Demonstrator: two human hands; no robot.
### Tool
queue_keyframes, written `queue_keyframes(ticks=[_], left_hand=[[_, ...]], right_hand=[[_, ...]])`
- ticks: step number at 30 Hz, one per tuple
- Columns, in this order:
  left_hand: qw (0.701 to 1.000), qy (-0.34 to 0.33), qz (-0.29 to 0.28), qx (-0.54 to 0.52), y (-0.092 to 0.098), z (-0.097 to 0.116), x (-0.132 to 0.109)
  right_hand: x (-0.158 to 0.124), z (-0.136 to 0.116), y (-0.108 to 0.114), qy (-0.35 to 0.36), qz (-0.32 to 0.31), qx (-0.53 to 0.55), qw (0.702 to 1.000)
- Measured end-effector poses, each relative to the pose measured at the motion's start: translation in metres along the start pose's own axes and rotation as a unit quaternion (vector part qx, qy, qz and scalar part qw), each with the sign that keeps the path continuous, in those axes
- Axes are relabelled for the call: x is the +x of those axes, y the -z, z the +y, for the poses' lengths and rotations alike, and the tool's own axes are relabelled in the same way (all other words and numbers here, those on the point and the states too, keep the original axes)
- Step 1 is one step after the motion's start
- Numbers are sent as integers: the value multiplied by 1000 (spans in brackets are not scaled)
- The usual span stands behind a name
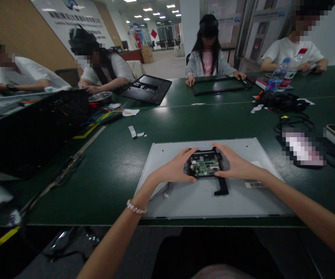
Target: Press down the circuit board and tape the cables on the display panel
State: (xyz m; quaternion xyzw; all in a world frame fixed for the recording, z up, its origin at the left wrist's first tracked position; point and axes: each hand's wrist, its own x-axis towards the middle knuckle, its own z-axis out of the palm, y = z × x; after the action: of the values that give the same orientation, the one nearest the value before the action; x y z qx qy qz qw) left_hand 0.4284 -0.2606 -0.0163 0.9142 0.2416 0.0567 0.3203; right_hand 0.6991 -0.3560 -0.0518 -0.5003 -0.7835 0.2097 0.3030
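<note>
Lying on the table in front of me is a flat silver-grey metal panel [182, 201], its long side along the near edge. Over its middle is a black plastic bracket with a green circuit board [204, 168] inside it; a short black arm sticks out toward me at its lower right. My left hand [179, 166] is curved round the bracket's left side, thumb at the near edge and fingers at the far edge. My right hand [237, 164] grips the right side in the same way. Whether the bracket rests on the panel or is slightly raised, I cannot tell.
Left stands a large black casing [33, 135] near coloured wires. Paper scraps [132, 131] lie beyond the panel. A phone [303, 149], black cables [284, 101] and bottles [279, 73] are at right. Several people sit around; one holds a black frame [222, 91].
</note>
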Motion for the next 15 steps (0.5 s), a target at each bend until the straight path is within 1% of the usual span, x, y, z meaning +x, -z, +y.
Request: queue_keyframes(ticks=[3, 5, 9, 12, 15], left_hand=[[1000, 0, -17, 8, 2, -4, -4], [999, 10, -27, 22, 7, -8, -10], [995, 65, -19, 77, 21, -19, -32], [987, 95, -19, 126, 26, -29, -50], [980, 106, -35, 162, 23, -38, -62]], right_hand=[[-1, 1, -1, -3, -2, -2, 1000], [-1, 5, -2, -5, 2, -2, 1000], [-1, 18, -4, -31, 34, -7, 999], [-3, 31, -4, -68, 58, -58, 994], [-7, 39, -3, -101, 43, -134, 985]])
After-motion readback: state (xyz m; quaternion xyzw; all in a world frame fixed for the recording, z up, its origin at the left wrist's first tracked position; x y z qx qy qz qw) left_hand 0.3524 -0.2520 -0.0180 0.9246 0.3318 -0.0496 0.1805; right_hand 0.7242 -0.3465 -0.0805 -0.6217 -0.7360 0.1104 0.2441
